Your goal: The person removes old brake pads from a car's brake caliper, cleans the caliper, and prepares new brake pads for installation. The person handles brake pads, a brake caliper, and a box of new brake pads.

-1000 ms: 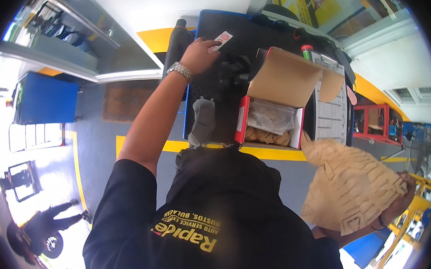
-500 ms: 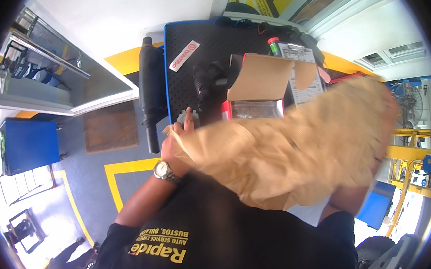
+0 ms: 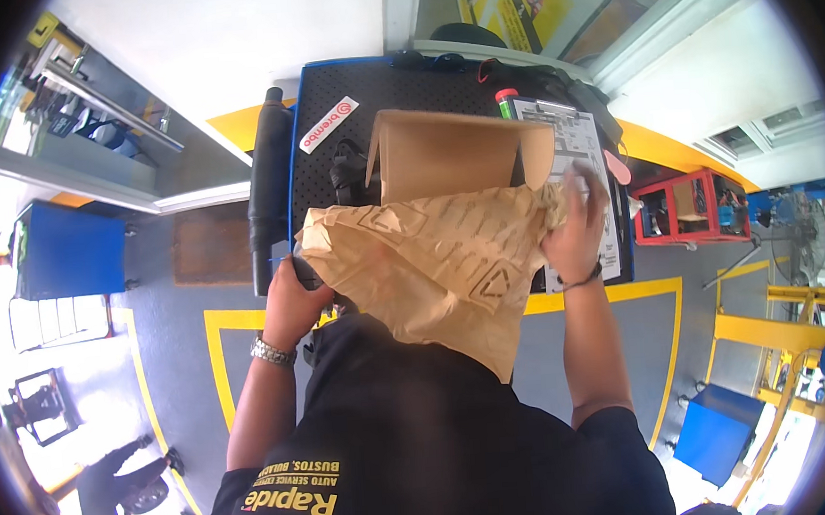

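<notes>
A wide sheet of brown packing paper [image 3: 432, 266], creased and printed, spreads between my hands and droops toward my body. My left hand [image 3: 297, 298], with a metal watch on the wrist, is closed at the paper's left edge; its fingertips are partly hidden. At the other end, the paper is bunched up against my right hand [image 3: 576, 233], whose fingers are curled about it and slightly blurred. Just beyond the sheet stands a cardboard box [image 3: 449, 156] with its flaps raised. The paper covers the box's near side and whatever is inside.
A black perforated mat [image 3: 449, 85] bears a white label [image 3: 329, 125], a black strap-like item [image 3: 348, 167], a clipboard with papers [image 3: 571, 139] and a green red-capped container [image 3: 507, 103]. Left of it stands a long black tube [image 3: 271, 191]. A red tool cart [image 3: 693, 207] is at right. Another person [image 3: 115, 493] is lower left.
My right hand has swung in from the far right to beside the clipboard, drawing the paper narrower. The left hand has shifted left and down. The sheet covers more of the box's near side.
</notes>
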{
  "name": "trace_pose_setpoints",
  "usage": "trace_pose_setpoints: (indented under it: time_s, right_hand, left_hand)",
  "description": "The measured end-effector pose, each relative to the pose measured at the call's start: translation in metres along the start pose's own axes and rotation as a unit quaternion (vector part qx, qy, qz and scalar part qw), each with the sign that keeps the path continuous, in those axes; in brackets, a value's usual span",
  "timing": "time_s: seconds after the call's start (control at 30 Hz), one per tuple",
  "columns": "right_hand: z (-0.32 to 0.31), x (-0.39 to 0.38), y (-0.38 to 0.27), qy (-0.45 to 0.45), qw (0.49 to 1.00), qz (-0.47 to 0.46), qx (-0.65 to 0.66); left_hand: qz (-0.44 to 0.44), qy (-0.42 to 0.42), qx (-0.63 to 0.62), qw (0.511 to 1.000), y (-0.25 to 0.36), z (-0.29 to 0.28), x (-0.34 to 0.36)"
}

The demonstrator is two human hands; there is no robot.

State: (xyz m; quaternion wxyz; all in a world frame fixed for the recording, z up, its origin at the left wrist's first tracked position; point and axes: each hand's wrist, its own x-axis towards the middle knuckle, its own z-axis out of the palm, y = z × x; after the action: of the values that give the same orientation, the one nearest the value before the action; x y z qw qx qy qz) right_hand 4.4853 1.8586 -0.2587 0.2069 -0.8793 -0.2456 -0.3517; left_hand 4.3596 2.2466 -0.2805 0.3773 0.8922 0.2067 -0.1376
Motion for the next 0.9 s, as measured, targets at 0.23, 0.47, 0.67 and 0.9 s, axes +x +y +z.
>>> trace_pose_setpoints:
  time_s: [0.23, 0.47, 0.67, 0.9]
  right_hand:
    - [-0.037, 0.029, -0.014, -0.2, 0.937, -0.11, 0.265]
    - [-0.072, 0.097, -0.031, -0.184, 0.949, -0.002, 0.256]
    - [-0.046, 0.116, -0.058, -0.218, 0.942, -0.094, 0.237]
    - [-0.005, 0.149, -0.093, -0.281, 0.928, -0.061, 0.238]
  left_hand:
    - [0.108, 0.158, 0.304, 0.933, -0.007, 0.053, -0.009]
    - [-0.096, 0.103, 0.072, 0.987, 0.031, 0.02, -0.015]
    - [0.016, 0.024, -0.56, 0.828, -0.031, 0.01, -0.064]
    - [0.158, 0.045, -0.562, 0.81, 0.067, -0.002, -0.113]
